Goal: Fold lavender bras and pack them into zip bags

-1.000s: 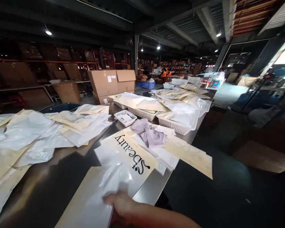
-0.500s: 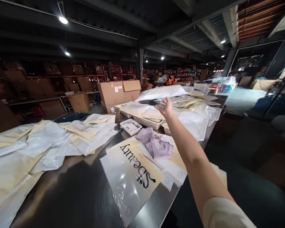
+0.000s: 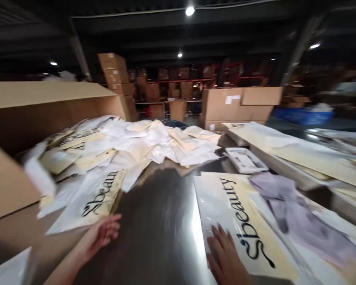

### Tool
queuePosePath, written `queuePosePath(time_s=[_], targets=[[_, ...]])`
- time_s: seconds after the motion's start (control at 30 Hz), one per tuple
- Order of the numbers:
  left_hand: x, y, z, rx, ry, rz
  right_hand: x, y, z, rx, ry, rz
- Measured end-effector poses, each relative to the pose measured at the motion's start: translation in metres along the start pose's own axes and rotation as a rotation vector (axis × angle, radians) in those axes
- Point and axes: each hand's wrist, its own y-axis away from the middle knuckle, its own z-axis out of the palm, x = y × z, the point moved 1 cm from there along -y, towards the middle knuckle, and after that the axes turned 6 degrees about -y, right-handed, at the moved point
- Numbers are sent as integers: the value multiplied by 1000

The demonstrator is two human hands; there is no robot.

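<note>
Rest R hand palm down, fingers spread & released, on L part of wht/cream bag, on the surface. Can read "Sbeauty" on it in blk script, starting just R of R fingers & running away from them. Hold L hand w/ fingers half-curled & released, just beside 2nd printed bag; can't tell if touching. Make out "Sbeau" there, rest unclear. Spot more blk lettering in bag pile beyond L fingers, partly hidden, "beau" legible. See open cardboard box left of L fingers. Find lilac cloth, blurred, to R of R fingers, past the "Sbeauty" bag. Note small wht basket beyond R fingertips, near that bag's far edge. Note cartons well past R fingers w/ wht labels, print too small to read.
</note>
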Motion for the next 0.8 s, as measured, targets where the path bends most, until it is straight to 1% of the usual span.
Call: queuePosePath(time_s=[0.03, 0.07, 0.13, 0.2, 0.27, 0.33, 0.4, 0.47, 0.5, 0.6, 0.67, 0.73, 0.77, 0.8], targets=[[5, 0, -13, 44, -26, 4, 9, 3, 11, 31, 90, -102], [12, -3, -21, 80, -72, 14, 16, 4, 17, 73, 156, -184], [26, -17, -24, 130, -174, 56, 23, 2, 21, 130, 231, -294], [33, -33, -13, 190, -329, 107, 23, -1, 17, 141, 278, -331], [29, -42, 2, 283, -532, 182, 20, -3, 12, 125, 314, -335], [18, -41, 14, 416, -738, 296, 19, -2, 10, 107, 327, -330], [7, -33, 16, 558, -913, 404, 22, 0, 12, 92, 312, -317], [0, -22, 8, 667, -1048, 459, 27, 1, 16, 70, 280, -276], [0, -15, 2, 692, -1104, 467, 29, 2, 17, 62, 260, -255], [10, 15, -17, 671, -1233, 477, 29, 3, 15, 65, 181, -216], [26, 46, -27, 657, -1281, 507, 20, 1, 9, 110, 118, -210], [46, 82, -32, 639, -1208, 605, 3, -4, 1, 174, 16, -165], [56, 99, -34, 604, -1072, 689, -8, -7, -2, 200, -67, -105], [65, 113, -36, 550, -908, 732, -20, -11, -4, 212, -184, -10]])
